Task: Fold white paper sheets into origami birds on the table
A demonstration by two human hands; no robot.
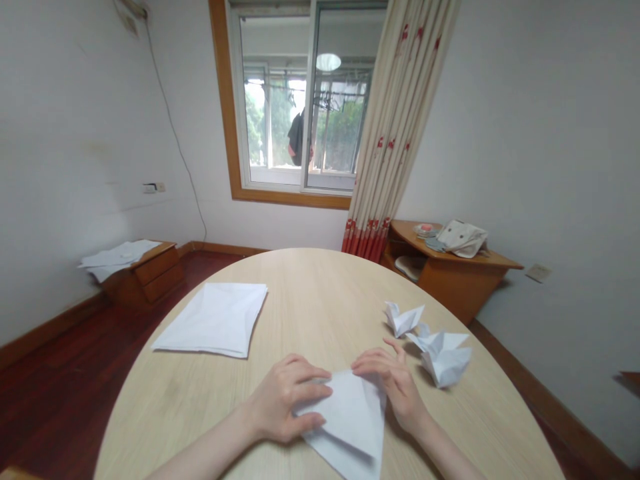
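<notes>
The folded sheet [347,407] lies on the table between the person's two hands, its loose lower flap pointing back below them. The left hand [290,400] rests spread along its near side, thumb apart from the fingers; the right hand [393,383] lays its fingertips on the opposite upper corner, its thumb hidden, so whether it pinches cannot be told. The paper looks light and thin, likely to crease readily and slide if pressed unevenly. Flat fingertips along the folded edges seem the best hold; hard squeezing mid-panel would probably wrinkle it.
</notes>
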